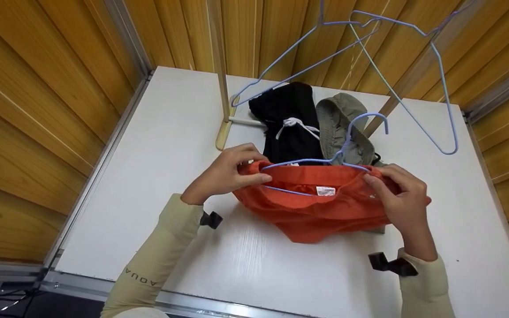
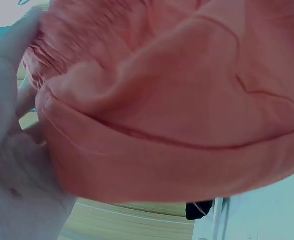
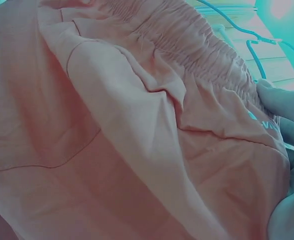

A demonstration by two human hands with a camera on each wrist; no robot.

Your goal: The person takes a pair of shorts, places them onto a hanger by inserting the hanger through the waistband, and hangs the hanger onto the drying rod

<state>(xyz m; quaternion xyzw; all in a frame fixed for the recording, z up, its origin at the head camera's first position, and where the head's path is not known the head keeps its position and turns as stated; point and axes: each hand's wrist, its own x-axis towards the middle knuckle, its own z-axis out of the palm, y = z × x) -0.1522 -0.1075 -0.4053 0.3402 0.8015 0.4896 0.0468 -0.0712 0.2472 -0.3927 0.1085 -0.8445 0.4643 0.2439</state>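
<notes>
Orange-red shorts (image 1: 312, 216) with a gathered elastic waistband hang above the white table, their waist opening facing up. At one end of the waistband, my left hand (image 1: 232, 170) pinches the fabric between thumb and fingers. The opposite end is gripped by my right hand (image 1: 404, 198), its thumb on top of the band. A light-blue wire hanger (image 1: 307, 161) sits partly inside the waist, with its hook standing up out of it; the shorts hide its ends. Both wrist views are filled mostly by the shorts (image 2: 177, 110), whose gathered band (image 3: 187, 45) shows in the right one.
Behind the shorts lie a black garment (image 1: 296, 137) with a white drawstring and a grey-green garment (image 1: 338, 128). A wooden rack post (image 1: 221, 66) stands at the back left. Two wire hangers (image 1: 281, 53) hang overhead. Wood-panel walls surround the white table (image 1: 148, 145).
</notes>
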